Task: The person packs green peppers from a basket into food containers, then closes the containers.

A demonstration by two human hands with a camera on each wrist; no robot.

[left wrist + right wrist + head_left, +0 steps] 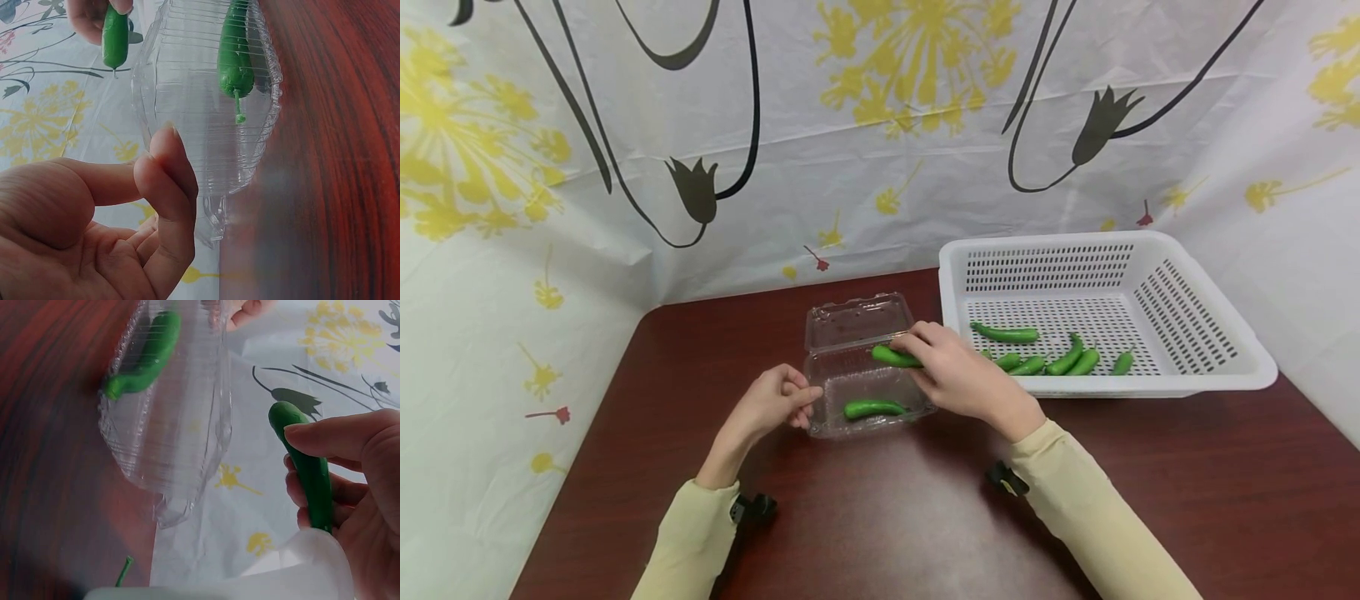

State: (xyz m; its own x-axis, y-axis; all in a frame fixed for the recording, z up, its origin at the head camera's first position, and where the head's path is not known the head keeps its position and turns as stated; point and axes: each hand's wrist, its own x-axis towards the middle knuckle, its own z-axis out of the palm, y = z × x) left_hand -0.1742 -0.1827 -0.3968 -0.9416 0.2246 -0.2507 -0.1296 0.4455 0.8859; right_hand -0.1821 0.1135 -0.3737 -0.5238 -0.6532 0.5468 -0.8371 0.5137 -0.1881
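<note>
An opened clear plastic clamshell container point(861, 385) lies on the table, its lid point(859, 323) folded back toward the wall. One green chili pepper point(874, 409) is inside, along the front side. My left hand point(778, 398) is at the container's left edge, thumb and index finger pinched together there; the wrist view shows little of the contact. Over the container's right back part, my right hand point(958, 371) grips a second green pepper point(306, 465) between thumb and fingers, blunt end pointing left.
To the right stands a white perforated plastic basket point(1187, 383) with several green peppers point(1006, 334) on its floor. A patterned white sheet point(880, 192) hangs behind the dark red wooden table point(880, 517). The basket's near left corner is close to my right hand.
</note>
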